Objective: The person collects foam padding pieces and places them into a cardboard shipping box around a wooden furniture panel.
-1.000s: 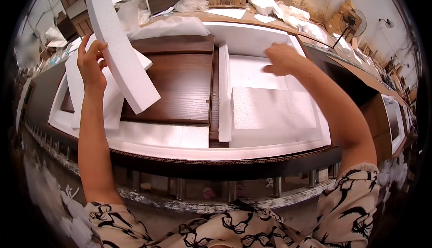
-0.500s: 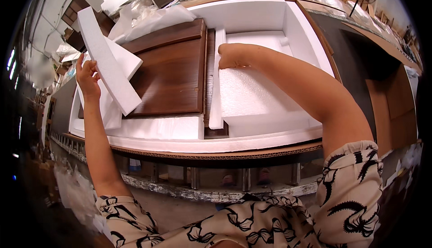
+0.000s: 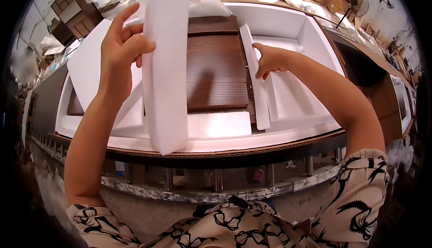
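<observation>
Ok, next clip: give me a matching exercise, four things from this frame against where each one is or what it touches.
Things:
1. left hand
2. right hand
3. dark wooden panel
4. standing fan

Places or states:
A. lies flat in the white foam packing
B. far back on the right, by the wall
C. holds up a long white foam slab
D. fingers on a narrow foam divider strip

Pairs: 1-C, 2-D, 3-A, 4-B

Cluttered workshop: standing fan far right, wooden cabinets far left.
</observation>
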